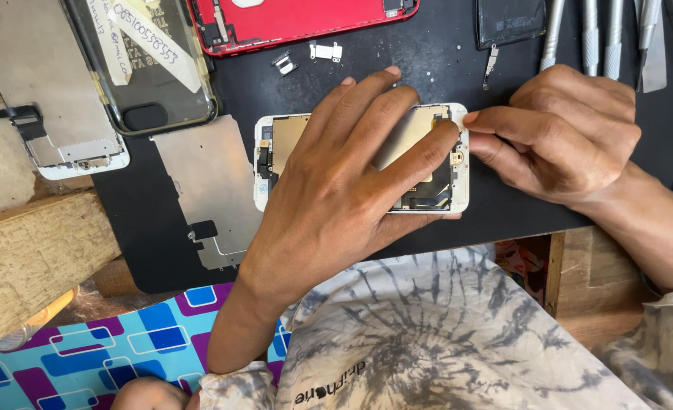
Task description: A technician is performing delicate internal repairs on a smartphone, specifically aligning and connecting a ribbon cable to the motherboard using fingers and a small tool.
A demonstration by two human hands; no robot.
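White phone screen assembly (275,148), face down on black mat (442,61). Left hand (344,190) spread flat over it, pinning it, fingers open. Right hand (564,133) pinching its right edge, thumb and forefinger closed. Metal backplate (207,182) just left; red phone housing (306,19) above.

Bare mat (397,68) above white phone frame (275,163); small brackets (306,57), red phone shell (298,19), tool row (602,34) crowd far edge.

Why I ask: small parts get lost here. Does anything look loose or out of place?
Yes. Two small silver metal brackets lie loose on the black work mat, below the opened red phone body, beyond the left hand; tiny specks beside them may be screws.
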